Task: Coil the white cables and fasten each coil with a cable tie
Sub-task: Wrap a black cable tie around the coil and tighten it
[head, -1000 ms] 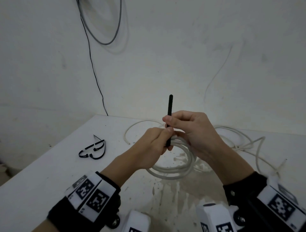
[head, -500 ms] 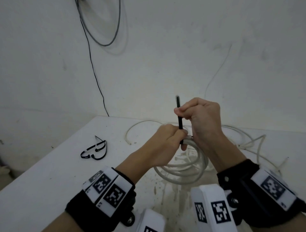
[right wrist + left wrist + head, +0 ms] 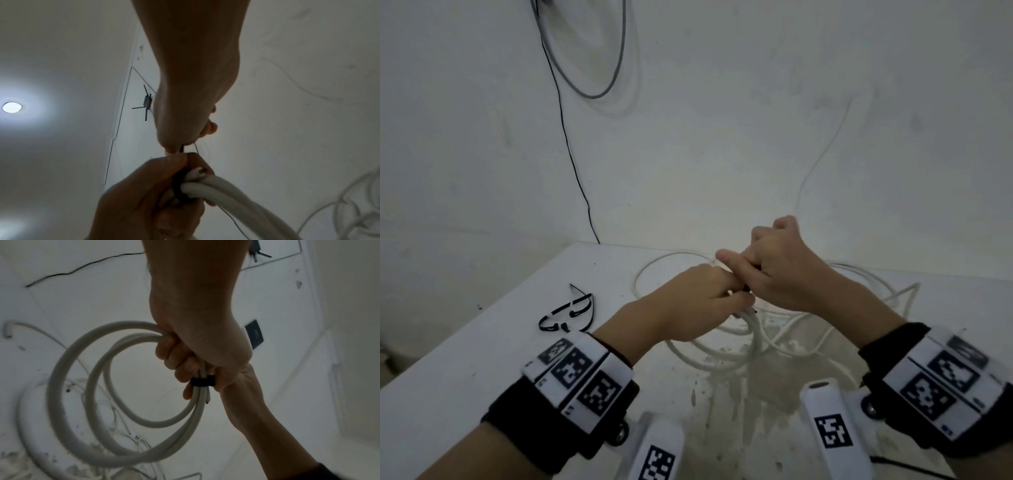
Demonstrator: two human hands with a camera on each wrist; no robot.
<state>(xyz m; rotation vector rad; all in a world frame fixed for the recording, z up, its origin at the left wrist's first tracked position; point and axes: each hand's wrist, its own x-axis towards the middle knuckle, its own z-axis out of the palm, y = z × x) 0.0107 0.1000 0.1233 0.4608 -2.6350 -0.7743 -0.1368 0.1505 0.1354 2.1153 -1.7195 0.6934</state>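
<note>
Head view. Left hand [image 3: 698,301]: fingers curled round the gathered strands of a white cable coil [image 3: 736,346], held above a white table [image 3: 465,383]. Right hand [image 3: 780,274]: just beyond and touching the left hand, fingers bunched into a pinch; only a dark sliver of the black cable tie [image 3: 745,288] shows between the two hands. The coil's loops hang below and nearer than the hands, over a stained patch of table. Loose white cable [image 3: 887,298] lies spread on the table beyond and to the right of the right hand. Spare black ties [image 3: 566,313] lie on the table well to the left of the left hand. A thin black wire [image 3: 571,154] and a grey loop [image 3: 592,68] hang on the wall beyond.

Left wrist view. Left hand [image 3: 195,344] grips the coil [image 3: 98,386] where its strands meet; several turns curve away to the left. The cable tie [image 3: 202,381] wraps the strands as a closed black band just below the curled fingers [image 3: 176,360]. A cut cable end pokes out beneath the band. The right forearm runs down to the lower right.

Right wrist view. Right hand [image 3: 185,121] pinches the tail of the cable tie [image 3: 182,148] between thumb and fingertips, directly above the left hand [image 3: 148,199]. The band circles the white strands [image 3: 226,193] at the left hand's grip. A ceiling lamp [image 3: 12,107] glows at far left.
</note>
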